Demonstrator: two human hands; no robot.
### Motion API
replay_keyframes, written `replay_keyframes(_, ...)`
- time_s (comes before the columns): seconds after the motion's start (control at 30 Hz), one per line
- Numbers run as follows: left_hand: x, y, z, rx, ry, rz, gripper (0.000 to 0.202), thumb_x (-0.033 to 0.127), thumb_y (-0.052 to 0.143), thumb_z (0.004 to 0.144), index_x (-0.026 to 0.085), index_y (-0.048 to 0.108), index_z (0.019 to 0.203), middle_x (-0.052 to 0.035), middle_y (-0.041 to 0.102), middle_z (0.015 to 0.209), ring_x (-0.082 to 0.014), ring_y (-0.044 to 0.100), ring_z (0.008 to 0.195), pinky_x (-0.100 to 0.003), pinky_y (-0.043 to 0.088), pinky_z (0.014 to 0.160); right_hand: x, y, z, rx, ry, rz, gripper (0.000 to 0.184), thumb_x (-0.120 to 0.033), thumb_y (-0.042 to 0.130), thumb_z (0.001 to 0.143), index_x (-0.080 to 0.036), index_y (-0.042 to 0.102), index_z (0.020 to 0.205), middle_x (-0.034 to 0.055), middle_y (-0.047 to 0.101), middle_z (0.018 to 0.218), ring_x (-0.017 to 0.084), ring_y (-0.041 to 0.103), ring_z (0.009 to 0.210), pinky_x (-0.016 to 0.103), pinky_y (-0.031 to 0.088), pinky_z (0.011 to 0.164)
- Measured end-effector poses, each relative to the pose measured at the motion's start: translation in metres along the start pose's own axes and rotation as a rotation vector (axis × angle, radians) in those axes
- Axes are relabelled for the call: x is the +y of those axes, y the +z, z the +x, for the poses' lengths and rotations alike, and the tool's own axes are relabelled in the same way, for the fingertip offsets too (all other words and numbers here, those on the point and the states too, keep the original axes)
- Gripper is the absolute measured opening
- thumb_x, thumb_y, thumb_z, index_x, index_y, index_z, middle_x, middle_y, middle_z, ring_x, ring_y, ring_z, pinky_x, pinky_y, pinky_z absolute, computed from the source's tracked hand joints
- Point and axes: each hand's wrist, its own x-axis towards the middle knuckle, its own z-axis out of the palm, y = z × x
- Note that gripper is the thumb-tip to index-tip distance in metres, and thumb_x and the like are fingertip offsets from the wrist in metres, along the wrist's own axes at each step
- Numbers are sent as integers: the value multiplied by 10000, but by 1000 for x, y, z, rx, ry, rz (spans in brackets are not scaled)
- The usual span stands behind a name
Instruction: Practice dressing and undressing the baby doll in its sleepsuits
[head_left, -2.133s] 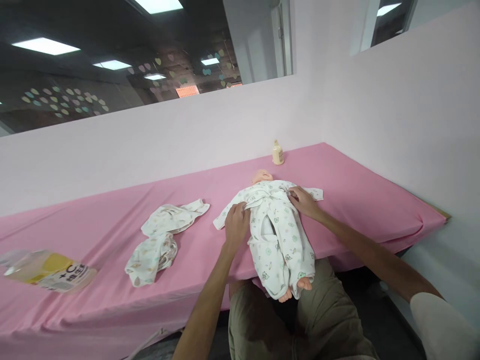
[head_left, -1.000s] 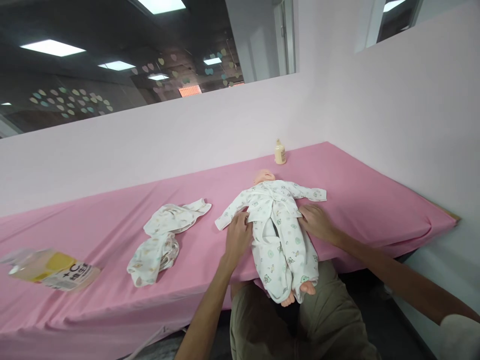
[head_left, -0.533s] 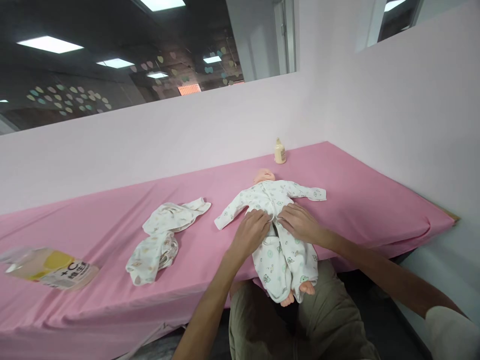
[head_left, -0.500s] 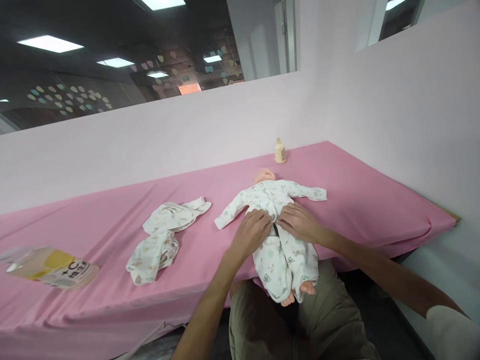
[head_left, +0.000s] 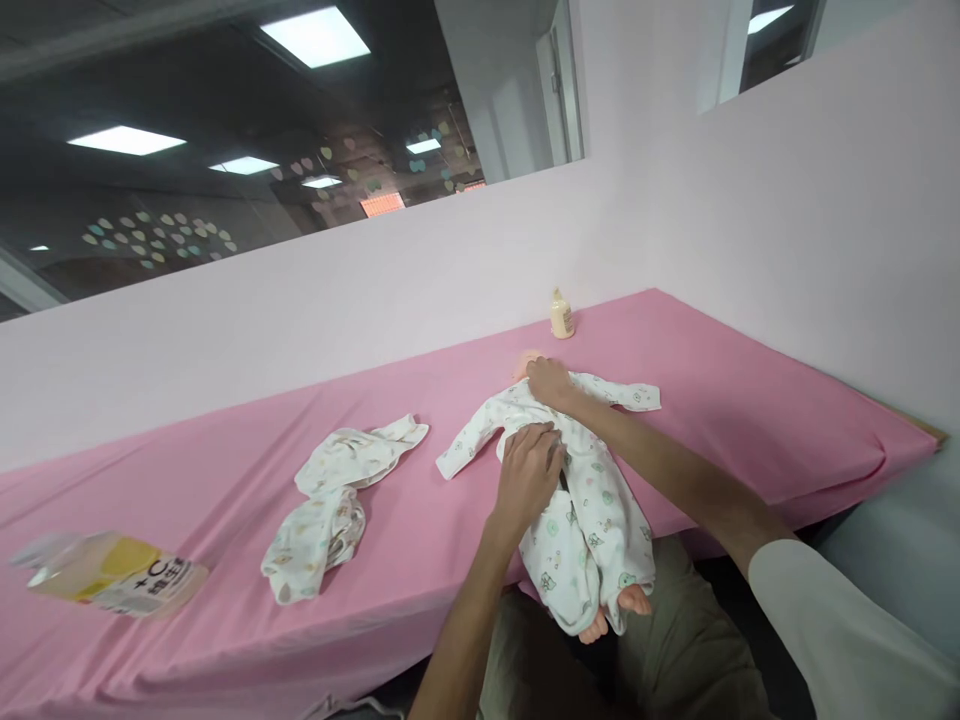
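Note:
A baby doll (head_left: 527,362) lies on its back, dressed in a white printed romper (head_left: 600,480). Its feet stick out of the leg ends at the table's front edge. My left hand (head_left: 531,465) rests on the romper's belly, fingers curled onto the cloth beside the front opening. Up at the collar, my right hand (head_left: 550,383) has its fingers bent closed on the fabric and covers part of the doll's head. A dark gap shows in the opening below my left hand. The fingertips of both hands are partly hidden.
Crumpled white printed baby clothes (head_left: 319,520) lie to the left on the pink cloth (head_left: 420,510). Farther left, a large clear bottle with a yellow label (head_left: 120,575) lies on its side. A small cream pump bottle (head_left: 562,316) stands near the wall behind the doll.
My right hand has moved from the romper's waist up to its collar. My left hand stays at the belly. The camera view has tilted slightly.

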Motion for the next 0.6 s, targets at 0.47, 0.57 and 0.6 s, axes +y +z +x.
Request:
replay_keyframes(0.47, -18, -27, 22, -106, -182, -336, 318, 380, 436, 945, 259, 637, 1160, -10, 707, 1074, -185, 635, 966, -340, 489, 891, 31, 20, 4, 90, 185, 355, 209, -101, 427, 847, -127, 595, 968, 185, 651, 1063, 266, 605, 1002, 336, 435, 821)
replay_keyframes(0.57, -44, -19, 48, 56, -287, -355, 355, 390, 450, 930, 224, 609, 1200, -50, 684, 1105, -180, 633, 907, -325, 504, 831, 40, 27, 1, 105, 162, 543, 174, -145, 387, 855, -152, 558, 823, 92, 660, 845, 187, 618, 784, 262, 434, 667)
replay_keyframes(0.6, -53, -13, 59, 94, -292, -327, 359, 372, 459, 924, 208, 603, 1209, -71, 660, 1160, -190, 625, 954, -339, 495, 861, 43, 29, 1, 105, 142, 612, 179, -159, 373, 856, -161, 538, 789, 57, 641, 777, 158, 601, 710, 240, 423, 622)
